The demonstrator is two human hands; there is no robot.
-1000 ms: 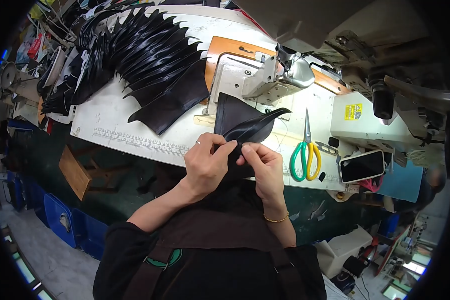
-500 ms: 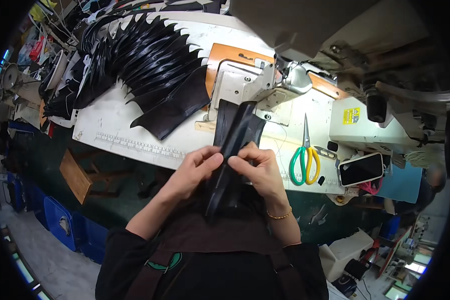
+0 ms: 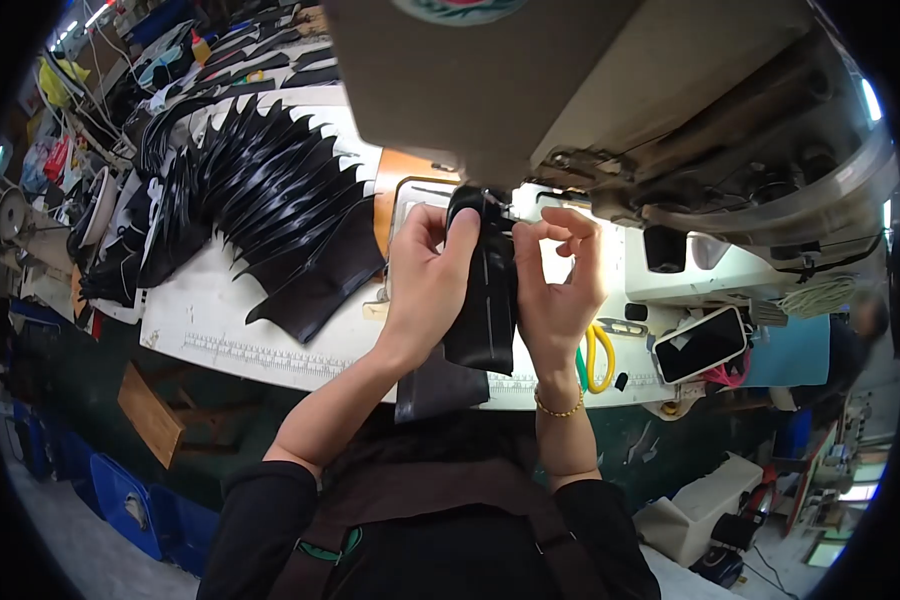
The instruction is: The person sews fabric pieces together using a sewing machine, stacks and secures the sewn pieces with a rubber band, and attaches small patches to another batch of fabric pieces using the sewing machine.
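A left hand (image 3: 428, 280) clamps a black strip (image 3: 482, 305) at its 12 o'clock end, beside the sewing machine (image 3: 470, 95)'s working end; whether the right hand (image 3: 558, 280) grips is unclear. Uneven pull could skew it; crowded fingertips risk a jab.

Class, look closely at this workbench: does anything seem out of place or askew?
Pale scraps lie on the floor beyond the table, apparently dropped. The phone sits askew near its edge. No spill is visible.

A white table (image 3: 210, 307) bears (rather untidily) black pieces (image 3: 285, 190) and a phone (image 3: 700, 345).
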